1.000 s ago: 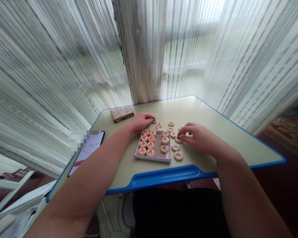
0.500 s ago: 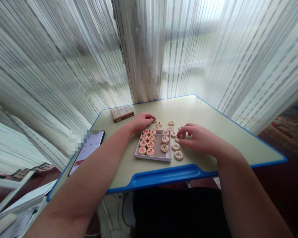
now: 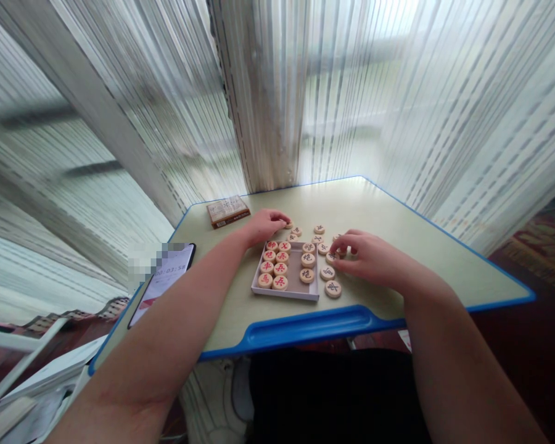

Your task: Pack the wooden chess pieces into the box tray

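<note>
A shallow white tray [image 3: 287, 292] lies on the pale desk [image 3: 398, 222] and holds several round wooden chess pieces [image 3: 274, 269] with red or black characters. More pieces [image 3: 332, 288] lie loose to its right and behind it. My left hand [image 3: 264, 224] rests curled at the tray's far left corner, its fingertips pinched on a loose piece [image 3: 288, 225]. My right hand [image 3: 372, 258] lies to the right of the tray, fingers bent, thumb and forefinger closed on a black-marked piece [image 3: 332, 257].
A phone [image 3: 164, 280] with a lit screen lies at the desk's left edge. A small brown box [image 3: 227, 211] sits at the back left. Striped sheer curtains [image 3: 305, 92] hang close behind the desk. A blue pen groove [image 3: 305, 327] runs along the front edge.
Both hands stay nearly in place; the right hand's fingers have shifted slightly on the black-marked piece. The curtain on the left has swung.
</note>
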`<state>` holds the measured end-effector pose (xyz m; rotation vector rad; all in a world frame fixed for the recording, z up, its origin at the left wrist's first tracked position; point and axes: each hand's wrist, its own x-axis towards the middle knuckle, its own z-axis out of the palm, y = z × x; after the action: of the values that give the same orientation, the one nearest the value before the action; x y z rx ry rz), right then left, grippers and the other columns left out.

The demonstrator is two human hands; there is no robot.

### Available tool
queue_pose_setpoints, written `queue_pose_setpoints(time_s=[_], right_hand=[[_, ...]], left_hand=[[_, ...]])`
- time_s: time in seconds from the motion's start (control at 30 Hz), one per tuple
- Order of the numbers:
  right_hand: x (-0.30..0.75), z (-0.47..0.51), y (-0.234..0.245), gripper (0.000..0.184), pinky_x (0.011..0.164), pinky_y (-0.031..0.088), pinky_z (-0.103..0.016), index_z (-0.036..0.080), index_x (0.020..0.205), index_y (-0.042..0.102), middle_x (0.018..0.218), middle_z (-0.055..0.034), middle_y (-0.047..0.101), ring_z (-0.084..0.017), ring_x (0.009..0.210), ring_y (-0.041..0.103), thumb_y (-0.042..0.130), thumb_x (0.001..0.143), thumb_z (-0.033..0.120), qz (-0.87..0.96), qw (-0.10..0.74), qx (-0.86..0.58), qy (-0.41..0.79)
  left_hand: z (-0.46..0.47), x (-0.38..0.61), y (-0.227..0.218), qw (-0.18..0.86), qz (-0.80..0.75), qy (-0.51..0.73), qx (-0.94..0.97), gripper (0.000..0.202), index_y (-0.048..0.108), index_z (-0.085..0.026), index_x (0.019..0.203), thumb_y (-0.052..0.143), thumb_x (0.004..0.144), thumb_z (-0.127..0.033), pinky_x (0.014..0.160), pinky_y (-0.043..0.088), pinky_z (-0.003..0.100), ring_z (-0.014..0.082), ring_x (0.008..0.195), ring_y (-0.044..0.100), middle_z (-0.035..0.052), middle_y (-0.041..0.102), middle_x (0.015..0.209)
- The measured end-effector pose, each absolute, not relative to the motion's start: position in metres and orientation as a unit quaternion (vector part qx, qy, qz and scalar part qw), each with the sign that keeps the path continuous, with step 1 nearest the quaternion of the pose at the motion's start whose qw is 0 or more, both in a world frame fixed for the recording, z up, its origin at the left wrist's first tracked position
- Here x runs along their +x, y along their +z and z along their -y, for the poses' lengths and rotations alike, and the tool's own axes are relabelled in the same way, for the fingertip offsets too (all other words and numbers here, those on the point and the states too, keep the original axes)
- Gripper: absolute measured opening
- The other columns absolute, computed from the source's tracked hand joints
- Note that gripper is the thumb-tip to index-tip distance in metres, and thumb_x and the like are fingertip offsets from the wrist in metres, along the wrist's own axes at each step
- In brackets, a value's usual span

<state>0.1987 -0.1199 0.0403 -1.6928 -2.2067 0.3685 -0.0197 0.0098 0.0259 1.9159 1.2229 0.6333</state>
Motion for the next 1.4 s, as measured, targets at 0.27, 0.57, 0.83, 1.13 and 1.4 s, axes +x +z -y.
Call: queue_pose_setpoints(time_s=[0.27,0.57,0.83,1.13,1.4], right_hand=[[0.1991,0.1197,0.0409,0.020,0.072,0.047,-0.029,0.021,0.088,0.068,0.090,-0.0072,0.061,-0.018,0.079,0.059,0.059,0.076,0.034,0.776,0.160,-0.595,0.134],[0.2030,0.1172,0.0339,0.027,0.073,0.047,-0.029,0.020,0.098,0.065,0.093,-0.0071,0.062,-0.018,0.081,0.059,0.059,0.076,0.034,0.776,0.169,-0.596,0.119],[0.1992,0.1189,0.0396,0.020,0.073,0.047,-0.029,0.021,0.088,0.068,0.091,-0.0070,0.060,-0.017,0.079,0.059,0.059,0.076,0.034,0.775,0.162,-0.598,0.123],[0.1973,0.1206,0.0412,0.021,0.075,0.047,-0.029,0.020,0.089,0.067,0.093,-0.0079,0.060,-0.018,0.080,0.059,0.059,0.076,0.034,0.766,0.158,-0.609,0.131],[0.1989,0.1198,0.0388,0.020,0.070,0.047,-0.028,0.019,0.085,0.064,0.090,-0.0075,0.060,-0.018,0.078,0.058,0.061,0.074,0.035,0.766,0.160,-0.610,0.130]], left_hand=[[-0.0072,-0.0187,0.0287,0.368,-0.487,0.239,0.755,0.026,0.070,-0.013,0.092,0.058,0.071,-0.022,0.073,0.045,0.027,0.0147,0.077,0.059,0.0072,0.070,0.091],[-0.0055,-0.0185,0.0305,0.377,-0.490,0.238,0.749,0.025,0.070,-0.013,0.090,0.060,0.069,-0.023,0.077,0.045,0.028,0.0161,0.081,0.060,0.0066,0.070,0.091],[-0.0040,-0.0179,0.0311,0.373,-0.486,0.231,0.756,0.028,0.068,-0.010,0.096,0.056,0.073,-0.020,0.079,0.045,0.029,0.0167,0.084,0.060,0.0105,0.069,0.097],[-0.0096,-0.0193,0.0257,0.385,-0.481,0.248,0.748,0.030,0.068,-0.012,0.094,0.060,0.068,-0.025,0.078,0.044,0.029,0.0172,0.084,0.060,0.0088,0.069,0.096],[-0.0089,-0.0189,0.0262,0.374,-0.483,0.236,0.756,0.031,0.068,-0.011,0.095,0.058,0.069,-0.026,0.075,0.043,0.029,0.0166,0.081,0.059,0.0092,0.069,0.095]])
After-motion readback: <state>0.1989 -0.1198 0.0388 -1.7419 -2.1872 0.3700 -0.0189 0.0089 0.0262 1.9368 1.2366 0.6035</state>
